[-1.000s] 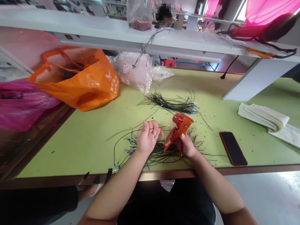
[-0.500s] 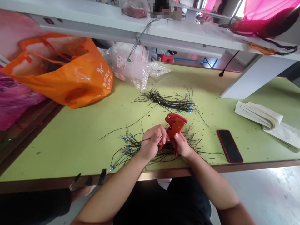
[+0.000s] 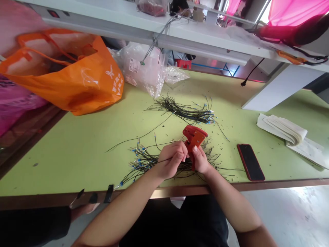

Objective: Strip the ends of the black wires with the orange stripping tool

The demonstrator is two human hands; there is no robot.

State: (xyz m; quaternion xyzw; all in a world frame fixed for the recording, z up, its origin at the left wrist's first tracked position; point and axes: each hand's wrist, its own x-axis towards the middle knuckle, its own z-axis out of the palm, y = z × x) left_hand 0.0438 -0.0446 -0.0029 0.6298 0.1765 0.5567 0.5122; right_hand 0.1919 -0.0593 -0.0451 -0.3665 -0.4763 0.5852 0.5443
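Observation:
My right hand is closed round the handles of a red and orange wire stripper, whose head tilts up and to the left. Close against the tool's left side, my left hand pinches a thin black wire; the wire's far end is hidden by the fingers and the tool. Under both hands lies a loose heap of black wires with blue terminals at the left. Beyond the tool rests a second bundle of black wires, its blue and silver ends pointing right.
A phone and folded white cloth or paper lie to the right. An orange bag and clear plastic bags stand back left. A white shelf crosses above the table. Small black scraps dot the tabletop.
My left hand has turned slightly and shifted a little right, its fingers closer to the stripper. The stripper sits slightly further right in view. The wire bundles look unchanged.

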